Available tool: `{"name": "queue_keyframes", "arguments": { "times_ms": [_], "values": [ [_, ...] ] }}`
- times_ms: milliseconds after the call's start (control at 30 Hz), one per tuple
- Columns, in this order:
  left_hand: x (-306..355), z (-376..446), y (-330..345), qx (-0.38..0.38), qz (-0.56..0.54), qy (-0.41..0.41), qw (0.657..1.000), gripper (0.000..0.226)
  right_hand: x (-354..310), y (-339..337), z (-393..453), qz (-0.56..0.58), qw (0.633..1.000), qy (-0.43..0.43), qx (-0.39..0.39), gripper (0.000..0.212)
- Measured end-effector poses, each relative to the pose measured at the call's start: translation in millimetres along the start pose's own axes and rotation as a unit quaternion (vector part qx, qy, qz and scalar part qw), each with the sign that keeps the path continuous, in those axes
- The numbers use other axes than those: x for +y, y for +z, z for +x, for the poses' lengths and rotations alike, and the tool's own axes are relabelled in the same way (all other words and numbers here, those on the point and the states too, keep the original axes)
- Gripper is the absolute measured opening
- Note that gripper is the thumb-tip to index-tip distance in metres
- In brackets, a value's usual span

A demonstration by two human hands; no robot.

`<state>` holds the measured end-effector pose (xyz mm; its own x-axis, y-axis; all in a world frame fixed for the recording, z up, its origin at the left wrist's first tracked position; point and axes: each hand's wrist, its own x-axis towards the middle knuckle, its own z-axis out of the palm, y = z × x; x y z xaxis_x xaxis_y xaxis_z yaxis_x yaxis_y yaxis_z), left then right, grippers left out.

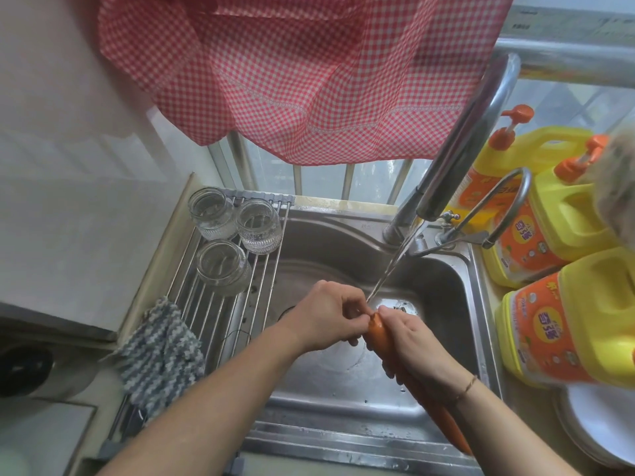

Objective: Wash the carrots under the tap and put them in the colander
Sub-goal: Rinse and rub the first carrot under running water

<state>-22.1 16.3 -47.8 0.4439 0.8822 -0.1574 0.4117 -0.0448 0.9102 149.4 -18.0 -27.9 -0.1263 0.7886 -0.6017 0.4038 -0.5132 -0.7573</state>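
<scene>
The fingers of the left hand (326, 316) pinch and rub the thick top end of a carrot (378, 333), closed narrowly on it just where the water stream (388, 269) from the tap (457, 146) lands. The right hand (417, 352) wraps its fingers around the carrot's middle, holding it lengthwise over the sink (343, 389), with the tapered tip pointing back toward the person past the wrist.

The carrot looks long, stiff and fairly light; it should not bend or bruise under a firm grip. Wet, its smooth skin is probably slippery, so a full wrap around the thicker half seems the safer hold, while the thin tip gives less to grip and could snap if levered against the basin edge.

To the left, three glass jars (223, 242) stand on a drying rack (213, 304) laid over the sink, with a knitted cloth (158, 355) at its near corner. Yellow detergent bottles (563, 214) crowd the desk on the right, beside white plates (604, 427). No colander can be seen in this view, so where the carrot goes afterwards cannot be told.
</scene>
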Motion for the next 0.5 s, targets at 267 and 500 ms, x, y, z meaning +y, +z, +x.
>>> {"name": "queue_keyframes", "arguments": {
  "times_ms": [267, 500],
  "values": [
    [-1.5, 1.7, -1.3, -0.018, -0.049, -0.014, 0.999, 0.006, -2.7, -3.5, -4.5, 0.014, 1.000, -0.005, -0.013, 0.045],
    [-0.6, 5.0, -0.4, -0.038, -0.152, -0.100, 0.983, 0.009, -3.6, -2.3, -3.8, -0.029, 0.998, -0.049, 0.009, 0.038]
  ]
}}
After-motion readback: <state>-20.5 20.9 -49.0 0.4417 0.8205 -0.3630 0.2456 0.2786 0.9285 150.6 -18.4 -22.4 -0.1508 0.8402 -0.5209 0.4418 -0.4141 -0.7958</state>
